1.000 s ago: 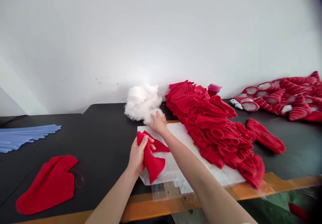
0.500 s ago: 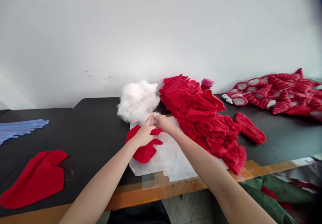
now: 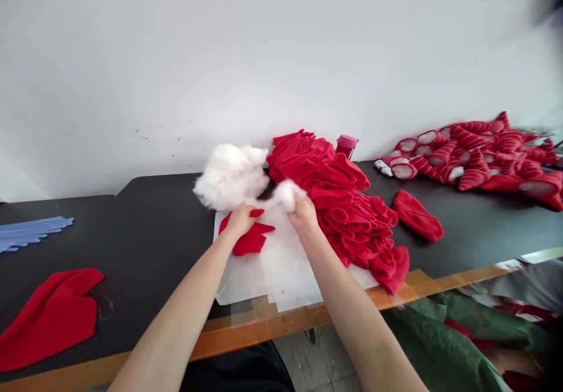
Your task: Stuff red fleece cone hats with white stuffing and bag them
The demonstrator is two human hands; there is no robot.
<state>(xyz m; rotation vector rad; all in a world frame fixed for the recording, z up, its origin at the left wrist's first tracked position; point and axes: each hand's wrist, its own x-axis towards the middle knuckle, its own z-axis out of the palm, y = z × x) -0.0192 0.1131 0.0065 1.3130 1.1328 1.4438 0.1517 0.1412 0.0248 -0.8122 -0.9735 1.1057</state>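
My left hand [image 3: 241, 218] is closed on a small red fabric piece [image 3: 253, 242] over the white sheet [image 3: 281, 269]. A tuft of white stuffing [image 3: 285, 196] is gripped in my right hand [image 3: 303, 209], just left of the red fabric pile [image 3: 338, 198]. Thin strands of fluff stretch from this tuft toward my left hand. The large heap of white stuffing [image 3: 231, 175] lies behind my left hand, near the wall.
Red striped stuffed pieces [image 3: 475, 151] lie at the back right, with a red pouch-like piece [image 3: 417, 216] nearer. A pink-lidded container [image 3: 346, 145] stands behind the pile. At left are blue strips [image 3: 33, 232] and a red cutout [image 3: 55, 316]. Another person's green sleeve [image 3: 440, 336] shows lower right.
My right hand has moved right, away from my left, with a tuft of stuffing now visible in it. My left hand has shifted slightly left with the red fabric. The view has turned slightly.
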